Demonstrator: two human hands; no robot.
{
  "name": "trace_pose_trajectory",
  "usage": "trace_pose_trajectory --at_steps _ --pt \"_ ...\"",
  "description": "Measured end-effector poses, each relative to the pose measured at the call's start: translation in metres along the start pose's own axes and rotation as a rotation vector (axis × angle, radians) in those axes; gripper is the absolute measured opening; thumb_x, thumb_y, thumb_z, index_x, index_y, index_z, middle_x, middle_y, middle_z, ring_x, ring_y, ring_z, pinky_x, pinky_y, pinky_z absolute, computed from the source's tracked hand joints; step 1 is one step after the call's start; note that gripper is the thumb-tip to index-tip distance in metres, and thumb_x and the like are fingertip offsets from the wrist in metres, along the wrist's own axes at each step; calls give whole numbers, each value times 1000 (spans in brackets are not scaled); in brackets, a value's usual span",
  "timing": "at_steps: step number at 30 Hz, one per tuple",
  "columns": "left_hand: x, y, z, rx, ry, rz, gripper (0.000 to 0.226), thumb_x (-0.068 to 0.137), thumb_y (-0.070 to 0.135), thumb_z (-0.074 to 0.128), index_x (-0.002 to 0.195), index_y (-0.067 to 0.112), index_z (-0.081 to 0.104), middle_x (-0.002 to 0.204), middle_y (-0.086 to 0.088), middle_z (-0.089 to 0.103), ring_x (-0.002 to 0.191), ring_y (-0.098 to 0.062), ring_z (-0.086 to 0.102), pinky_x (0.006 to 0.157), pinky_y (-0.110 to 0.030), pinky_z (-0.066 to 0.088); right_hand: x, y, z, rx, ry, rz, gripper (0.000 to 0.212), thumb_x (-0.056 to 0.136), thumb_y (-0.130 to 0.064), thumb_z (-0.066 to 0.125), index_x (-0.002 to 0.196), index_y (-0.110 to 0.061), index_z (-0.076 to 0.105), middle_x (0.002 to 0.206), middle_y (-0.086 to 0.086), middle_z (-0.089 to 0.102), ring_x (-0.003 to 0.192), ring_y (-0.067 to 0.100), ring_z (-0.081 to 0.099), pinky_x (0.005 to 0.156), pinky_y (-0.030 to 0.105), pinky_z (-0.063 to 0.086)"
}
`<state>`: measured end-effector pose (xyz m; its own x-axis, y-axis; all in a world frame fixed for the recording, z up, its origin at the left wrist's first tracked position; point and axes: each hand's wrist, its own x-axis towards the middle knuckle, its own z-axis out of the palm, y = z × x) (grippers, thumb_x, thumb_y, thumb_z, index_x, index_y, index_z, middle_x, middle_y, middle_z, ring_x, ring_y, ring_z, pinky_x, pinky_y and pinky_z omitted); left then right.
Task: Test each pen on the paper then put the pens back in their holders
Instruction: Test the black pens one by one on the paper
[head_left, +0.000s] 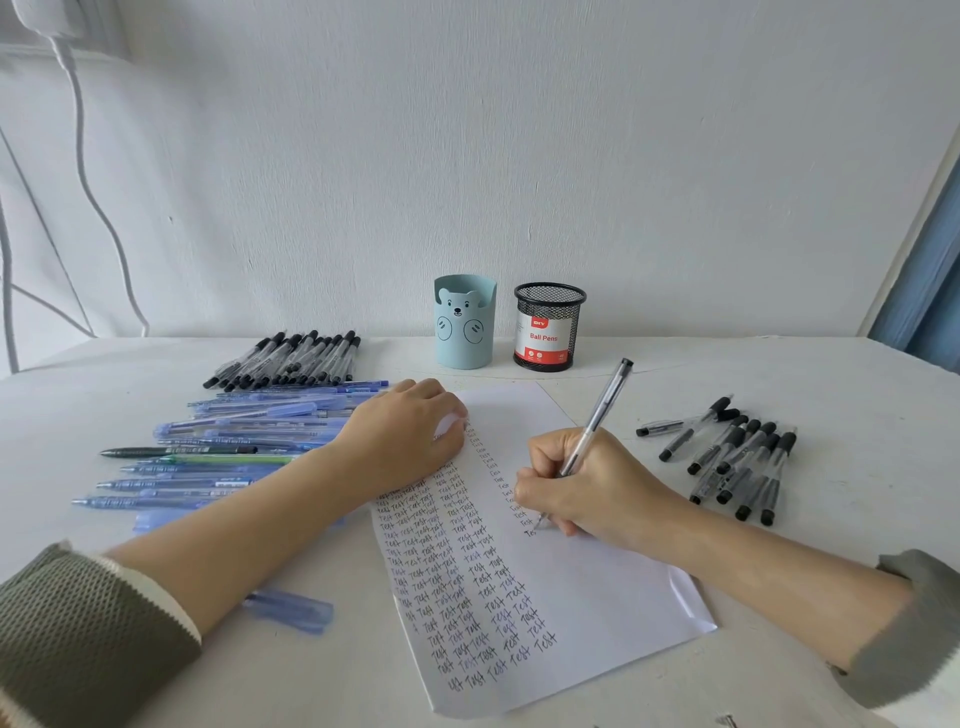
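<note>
Leftmost, a spread of translucent blue pens (208, 457) lies in rough rows on the white table (857, 374), with a tight row of clear black-capped pens (291, 361) behind them. Next comes the left hand (410, 431), knuckles up and fingers loosely curled under. It rests on the upper left corner of the paper (571, 597) and grips nothing. The sheet is smooth, white and set at an angle, its left part filled with columns of handwritten "Test". Behind it, by the wall, stand a matte pale-blue bear holder (464, 325), cylindrical with a cut-out face, and just beside it a round black mesh holder (549, 327) with a red-and-white label. Further right, the right hand (582, 488) pinches a clear-barrelled pen (597, 415) low on the barrel, between thumb and curled fingers. Its tip touches the paper at the foot of the rightmost column, and its black end slants up and away. Rightmost, a loose pen cluster (737, 457) lies apart from the sheet.
</note>
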<state>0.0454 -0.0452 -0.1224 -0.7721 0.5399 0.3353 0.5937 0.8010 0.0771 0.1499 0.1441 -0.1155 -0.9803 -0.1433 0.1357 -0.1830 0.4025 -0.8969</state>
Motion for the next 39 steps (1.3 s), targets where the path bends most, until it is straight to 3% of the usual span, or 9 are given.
trace_pose_trajectory --at_steps 4,8,13,19,22,25,29,35,39 --pt "0 0 0 -4 6 -1 32 99 40 40 125 32 57 124 11 54 116 -12 47 75 -26 37 0 0 0 5 -6 6 43 83 7 61 54 -10 34 37 -10 40 36 9 33 40 13 32" --pt "0 0 0 -5 7 -2 32 99 41 40 125 32 57 124 12 54 116 -12 47 74 -26 36 0 1 0 16 5 4 45 82 6 62 53 -13 34 43 1 41 37 11 36 40 14 30" --pt "0 -1 1 -6 4 0 33 99 41 40 125 32 57 124 11 54 117 -12 47 74 -26 36 1 2 0 9 4 12 45 83 6 61 53 -12 33 41 -5 41 36 10 36 40 12 33" --pt "0 -1 1 -10 7 1 32 99 41 40 125 32 57 124 12 54 116 -11 47 75 -26 37 7 -5 -12 22 61 -39 47 97 -12 53 50 -11 47 49 5 50 46 11 44 48 13 34" --pt "0 -1 1 -17 9 9 32 99 40 41 125 32 57 124 12 54 115 -11 47 75 -26 37 10 -16 -25 84 105 -57 25 91 -35 62 82 -12 57 42 4 46 38 14 38 41 19 31" --pt "0 -2 1 -20 6 10 33 99 40 41 126 32 57 124 12 54 115 -11 47 76 -26 39 9 -20 -35 207 34 1 47 87 -52 54 119 -18 56 41 3 37 37 15 29 44 26 23" --pt "0 -1 1 -18 15 13 32 99 40 40 125 32 58 123 12 55 114 -11 47 76 -26 39 6 -23 -36 345 -35 40 39 102 -44 34 119 -19 58 43 1 42 39 13 31 51 31 18" --pt "0 -1 0 -10 8 5 32 99 41 40 125 32 57 124 12 53 115 -10 46 74 -25 35 0 -30 -31 117 -12 -194 31 100 -32 45 115 -16 67 76 2 72 46 2 40 50 11 31" --pt "0 0 -1 -11 6 5 31 99 39 41 124 31 57 122 12 53 115 -11 46 74 -25 34 4 -15 -30 -296 51 -409 35 101 -49 41 119 -34 66 77 -9 71 52 6 36 54 28 33"
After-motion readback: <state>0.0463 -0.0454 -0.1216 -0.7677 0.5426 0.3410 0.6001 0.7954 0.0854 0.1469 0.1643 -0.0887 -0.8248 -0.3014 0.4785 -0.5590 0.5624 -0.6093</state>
